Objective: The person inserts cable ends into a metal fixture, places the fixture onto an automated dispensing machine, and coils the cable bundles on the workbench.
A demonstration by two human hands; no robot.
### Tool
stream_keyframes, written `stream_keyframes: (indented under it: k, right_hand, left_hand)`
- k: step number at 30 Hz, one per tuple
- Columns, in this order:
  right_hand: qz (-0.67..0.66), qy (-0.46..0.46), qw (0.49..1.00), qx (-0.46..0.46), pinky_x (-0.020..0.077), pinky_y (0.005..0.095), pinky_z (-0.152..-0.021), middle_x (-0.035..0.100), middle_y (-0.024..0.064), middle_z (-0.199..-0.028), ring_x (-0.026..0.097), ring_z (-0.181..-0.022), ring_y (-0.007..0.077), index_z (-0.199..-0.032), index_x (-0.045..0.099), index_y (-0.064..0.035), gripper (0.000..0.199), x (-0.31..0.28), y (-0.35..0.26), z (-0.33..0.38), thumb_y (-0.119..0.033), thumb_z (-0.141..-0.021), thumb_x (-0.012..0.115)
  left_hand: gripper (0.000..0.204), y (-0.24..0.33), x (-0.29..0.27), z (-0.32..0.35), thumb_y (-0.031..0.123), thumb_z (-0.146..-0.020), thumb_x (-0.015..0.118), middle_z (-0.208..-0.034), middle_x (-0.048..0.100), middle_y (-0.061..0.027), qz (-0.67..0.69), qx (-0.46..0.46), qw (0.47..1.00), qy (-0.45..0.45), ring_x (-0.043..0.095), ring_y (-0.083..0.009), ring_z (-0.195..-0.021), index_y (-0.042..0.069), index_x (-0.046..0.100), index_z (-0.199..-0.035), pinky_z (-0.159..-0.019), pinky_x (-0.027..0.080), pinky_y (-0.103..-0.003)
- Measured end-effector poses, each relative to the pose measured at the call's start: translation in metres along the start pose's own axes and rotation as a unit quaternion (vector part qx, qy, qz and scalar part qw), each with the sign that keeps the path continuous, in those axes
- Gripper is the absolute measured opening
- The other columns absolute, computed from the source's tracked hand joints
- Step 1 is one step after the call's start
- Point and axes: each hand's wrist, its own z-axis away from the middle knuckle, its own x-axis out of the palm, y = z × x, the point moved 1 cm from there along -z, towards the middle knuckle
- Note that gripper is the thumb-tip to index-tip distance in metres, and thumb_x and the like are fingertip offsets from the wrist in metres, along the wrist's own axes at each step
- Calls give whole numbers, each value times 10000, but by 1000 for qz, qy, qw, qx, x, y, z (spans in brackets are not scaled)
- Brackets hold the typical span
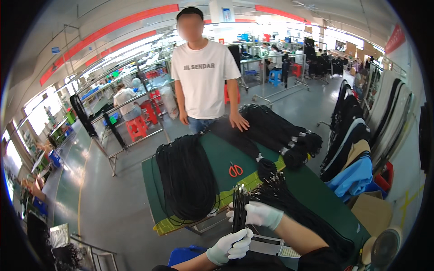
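Observation:
In a white glove, my left hand [229, 247] is closed around the lower part of an upright bundle of black cords [239, 214]. Shiny metallic tips show at the bundle's upper end. My right hand [263, 215], gloved too, is at the bundle's upper part, its fingers partly hidden behind the cords and closed about them. Beside my right hand, a long pile of black cords [307, 212] with similar tips lies along the green table [298, 178]. Red-handled scissors [235, 170] lie beyond the bundle.
Looped black cords [186, 176] lie on the table's left; tied black bundles [271, 131] lie at the far side. A person in a white shirt [204, 77] stands across, one hand on a bundle. Racks with hanging cords [348, 122] and a cardboard box [373, 210] stand right.

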Motion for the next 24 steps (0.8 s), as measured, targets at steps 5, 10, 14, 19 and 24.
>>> stream_keyframes:
  k: [5, 10, 14, 19, 24]
  right_hand:
    - [20, 10, 999, -40, 524, 487, -942, 683, 120, -1080, 667, -1047, 271, -1123, 634, -71, 224, -113, -67, -61, -206, -948, 599]
    - [52, 4, 991, -125, 488, 434, -965, 640, 144, -1055, 619, -1062, 298, -1120, 626, -26, 246, -114, -48, -121, -128, -903, 572]
    - [175, -160, 968, -87, 498, 414, -973, 634, 158, -1052, 622, -1039, 316, -1159, 583, -35, 249, -101, -48, -146, -128, -939, 512]
    - [-463, 33, 876, -131, 445, 413, -945, 570, 70, -945, 560, -1010, 257, -957, 543, -161, 95, -384, -116, -117, -205, -924, 465]
    - [-189, 152, 960, -140, 359, 463, -1047, 544, 76, -1114, 486, -1162, 283, -1008, 516, -165, 136, -401, -65, -109, -246, -943, 427]
  left_hand:
    - [352, 1, 3, 21, 308, -1120, 292, -628, 346, 47, 16, 56, 998, -17, 293, -44, -420, 58, 539, -1143, -350, 307, -198]
    - [297, 3, 14, 28, 287, -1112, 328, -636, 365, 35, 7, 92, 994, 60, 299, -54, -413, 81, 542, -1129, -338, 277, -205]
    - [308, -2, 17, 39, 297, -1112, 334, -635, 374, 38, 0, 141, 987, 78, 306, -54, -416, 75, 547, -1127, -344, 289, -202]
    - [314, 2, 21, 34, 295, -1112, 332, -644, 382, 40, -5, 150, 985, 88, 307, -54, -419, 75, 554, -1133, -349, 293, -203]
    - [321, 1, 2, 37, 297, -1113, 326, -660, 398, 32, 2, 188, 979, 79, 315, -58, -426, 73, 553, -1153, -352, 297, -208]
